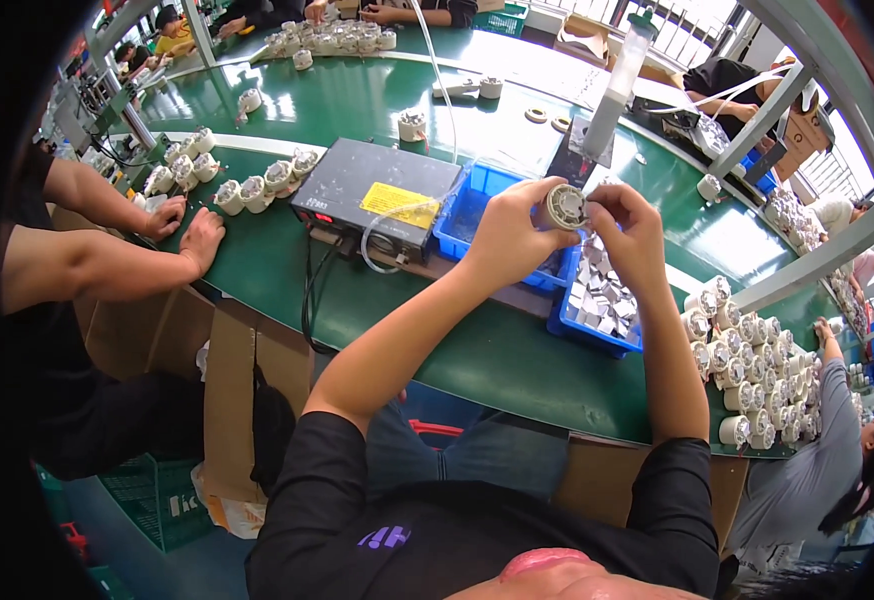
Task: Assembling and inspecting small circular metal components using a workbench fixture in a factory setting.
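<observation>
Above the blue bins I hold up a round cream-white part (565,207), like a small motor housing, with its open metal-lined face toward me. My left hand (513,235) is closed around its left side. At its right edge, my right hand (631,232) has thumb and fingers pinched together. Whatever those fingertips grip is too small and hidden to make out. Just below my hands, a blue bin (597,345) holds many small grey-white blocks (602,298). Another blue bin (472,190) stands behind my left wrist, partly covered by it.
A dark control box (377,190) with a yellow label and cables sits left of the bins. Similar white parts (757,370) crowd the green table's right side; more (267,182) stand at left. A clear-topped tube (622,85) rises behind my hands. A co-worker's hands (197,235) rest at left.
</observation>
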The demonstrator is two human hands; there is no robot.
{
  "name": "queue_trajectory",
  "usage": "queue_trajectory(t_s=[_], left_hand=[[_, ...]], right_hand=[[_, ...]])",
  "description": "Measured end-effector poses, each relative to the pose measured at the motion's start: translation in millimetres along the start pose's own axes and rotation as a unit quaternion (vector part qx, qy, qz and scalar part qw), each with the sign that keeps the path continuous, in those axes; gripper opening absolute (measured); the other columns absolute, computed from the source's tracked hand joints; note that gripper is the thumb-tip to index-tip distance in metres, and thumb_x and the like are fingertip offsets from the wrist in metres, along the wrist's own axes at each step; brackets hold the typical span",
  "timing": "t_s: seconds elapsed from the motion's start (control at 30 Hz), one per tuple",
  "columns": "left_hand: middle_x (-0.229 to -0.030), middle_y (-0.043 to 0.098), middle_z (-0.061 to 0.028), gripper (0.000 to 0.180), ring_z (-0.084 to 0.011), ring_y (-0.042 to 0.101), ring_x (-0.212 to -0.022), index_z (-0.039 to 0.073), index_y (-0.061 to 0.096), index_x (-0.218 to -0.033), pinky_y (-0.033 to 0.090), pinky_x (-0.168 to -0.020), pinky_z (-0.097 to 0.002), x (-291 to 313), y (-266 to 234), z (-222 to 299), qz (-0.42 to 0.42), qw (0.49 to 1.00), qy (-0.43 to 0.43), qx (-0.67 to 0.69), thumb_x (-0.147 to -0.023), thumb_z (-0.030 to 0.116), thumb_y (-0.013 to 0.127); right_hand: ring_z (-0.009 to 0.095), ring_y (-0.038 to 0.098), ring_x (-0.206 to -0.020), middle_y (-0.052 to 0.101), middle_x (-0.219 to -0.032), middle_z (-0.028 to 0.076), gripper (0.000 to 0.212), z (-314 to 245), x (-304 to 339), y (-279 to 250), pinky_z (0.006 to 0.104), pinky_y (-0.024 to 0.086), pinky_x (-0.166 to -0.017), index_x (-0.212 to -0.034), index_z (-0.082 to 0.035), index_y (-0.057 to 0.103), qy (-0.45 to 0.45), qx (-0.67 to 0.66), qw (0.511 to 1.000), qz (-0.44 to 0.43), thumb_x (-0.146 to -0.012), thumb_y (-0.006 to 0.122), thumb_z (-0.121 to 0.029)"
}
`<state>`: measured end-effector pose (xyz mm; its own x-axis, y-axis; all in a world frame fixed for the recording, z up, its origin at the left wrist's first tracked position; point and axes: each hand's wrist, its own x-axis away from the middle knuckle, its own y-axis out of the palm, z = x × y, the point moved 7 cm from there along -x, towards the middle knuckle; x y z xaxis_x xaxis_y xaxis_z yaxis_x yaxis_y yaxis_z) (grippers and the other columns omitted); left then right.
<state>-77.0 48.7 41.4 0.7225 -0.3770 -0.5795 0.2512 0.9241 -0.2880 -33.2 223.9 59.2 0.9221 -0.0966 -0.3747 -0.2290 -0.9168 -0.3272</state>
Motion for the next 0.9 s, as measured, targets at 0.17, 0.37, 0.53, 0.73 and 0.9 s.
queue_trajectory(t_s=[0.17,0.37,0.53,0.73,0.9], left_hand=[[-0.124,0.077,-0.0211,0.074,-0.0266,0.077,-0.104,-0.005,0.061,-0.147,0.063,-0.094,-0.0336,-7.3,7.9,-16.0,0.017,0.994,-0.052,0.099,-0.081,0.005,0.093],[-0.126,0.077,-0.0214,0.071,-0.0250,0.077,-0.107,-0.005,0.060,-0.148,0.064,-0.097,-0.0333,-14.6,7.5,-10.8,0.025,0.988,-0.049,0.146,-0.083,-0.001,0.090],[-0.125,0.077,-0.0213,0.072,-0.0247,0.077,-0.107,-0.005,0.060,-0.148,0.064,-0.096,-0.0330,-15.9,9.2,-6.9,0.029,0.990,-0.041,0.133,-0.082,-0.002,0.090],[-0.124,0.077,-0.0205,0.074,-0.0242,0.076,-0.105,-0.005,0.062,-0.148,0.064,-0.094,-0.0322,-12.9,2.6,-6.0,0.035,0.991,-0.065,0.110,-0.080,-0.003,0.090],[-0.123,0.077,-0.0197,0.073,-0.0229,0.076,-0.104,-0.005,0.063,-0.146,0.064,-0.093,-0.0311,-9.7,-13.6,-6.1,0.061,0.993,-0.081,0.061,-0.079,-0.005,0.090]], right_hand=[[0.017,0.065,-0.095,0.073,-0.111,0.013,0.030,-12.8,11.5,6.3,0.0278,0.052,-0.084,-0.127,0.005,0.072,-0.087,0.015,0.992,0.088,-0.101,0.062,-0.006],[0.023,0.065,-0.109,0.070,-0.127,0.016,0.039,-14.2,15.0,6.1,0.0314,0.053,-0.096,-0.138,0.005,0.068,-0.090,-0.038,0.991,0.096,-0.103,0.056,-0.007],[0.028,0.065,-0.119,0.067,-0.136,0.019,0.046,-13.2,16.5,6.9,0.0361,0.051,-0.105,-0.145,0.006,0.064,-0.112,-0.043,0.989,0.092,-0.104,0.053,-0.011],[0.034,0.059,-0.137,0.058,-0.154,0.023,0.060,4.4,10.6,8.2,0.0444,0.043,-0.119,-0.157,0.008,0.052,-0.112,-0.083,0.990,0.029,-0.108,0.047,-0.025],[0.036,0.055,-0.142,0.053,-0.161,0.025,0.066,4.2,6.1,25.6,0.0461,0.039,-0.122,-0.162,0.010,0.044,-0.081,-0.191,0.977,-0.056,-0.109,0.044,-0.030]])
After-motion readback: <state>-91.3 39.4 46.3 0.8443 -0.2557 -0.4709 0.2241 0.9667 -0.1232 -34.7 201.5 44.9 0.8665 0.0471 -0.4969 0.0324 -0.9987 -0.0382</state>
